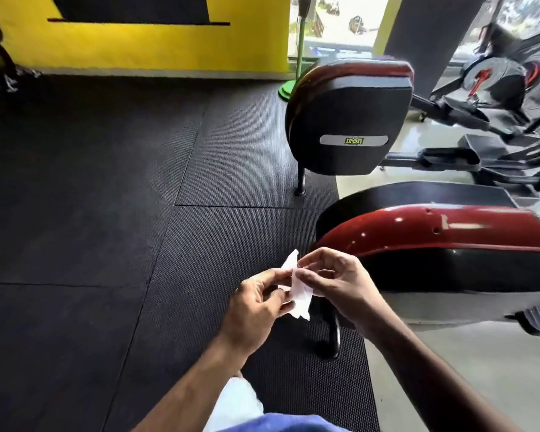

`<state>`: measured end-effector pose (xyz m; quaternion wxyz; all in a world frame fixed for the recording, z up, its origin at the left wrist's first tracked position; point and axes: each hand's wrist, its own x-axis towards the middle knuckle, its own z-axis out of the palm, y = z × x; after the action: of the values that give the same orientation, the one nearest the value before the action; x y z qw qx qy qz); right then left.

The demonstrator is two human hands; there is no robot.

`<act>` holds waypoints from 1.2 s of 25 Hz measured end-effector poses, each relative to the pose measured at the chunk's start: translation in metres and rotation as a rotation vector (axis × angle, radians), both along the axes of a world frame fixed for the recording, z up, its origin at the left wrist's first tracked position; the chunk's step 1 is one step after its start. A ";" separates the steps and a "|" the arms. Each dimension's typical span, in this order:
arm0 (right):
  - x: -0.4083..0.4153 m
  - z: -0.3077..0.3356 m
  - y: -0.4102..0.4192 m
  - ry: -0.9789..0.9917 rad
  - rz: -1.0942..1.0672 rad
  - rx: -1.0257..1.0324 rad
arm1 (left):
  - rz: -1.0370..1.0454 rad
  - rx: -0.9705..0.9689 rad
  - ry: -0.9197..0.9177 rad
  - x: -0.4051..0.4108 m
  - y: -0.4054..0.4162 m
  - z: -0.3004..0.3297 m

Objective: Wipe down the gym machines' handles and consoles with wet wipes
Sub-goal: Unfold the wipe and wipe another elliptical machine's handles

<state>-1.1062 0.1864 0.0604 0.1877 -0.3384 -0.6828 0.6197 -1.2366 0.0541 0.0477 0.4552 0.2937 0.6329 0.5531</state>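
Observation:
A small white wet wipe [299, 291] hangs crumpled between both hands above the black rubber floor. My left hand [256, 304] pinches its left edge with thumb and fingers. My right hand [334, 282] pinches its upper right part with thumb and forefinger. Just right of my hands stands a red and black gym machine housing [434, 241]. Behind it rises a black and red machine cover [349, 120] with a grey label. No handles or console show in this view.
Black rubber mats [106, 213] cover the floor to the left. A yellow wall [156, 48] stands at the back, with a green pole stand [289, 88] beside it. An elliptical trainer [493, 98] sits at the far right on a pale floor [468, 369].

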 end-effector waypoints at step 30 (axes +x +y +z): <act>-0.436 -0.004 0.392 0.211 -0.495 -0.255 | -0.420 -0.027 -0.080 -0.520 0.475 -0.002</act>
<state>-1.5419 0.5786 0.0560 0.3592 -0.4493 -0.4728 0.6675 -1.7570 0.5295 0.0455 0.5892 0.3907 0.5466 0.4489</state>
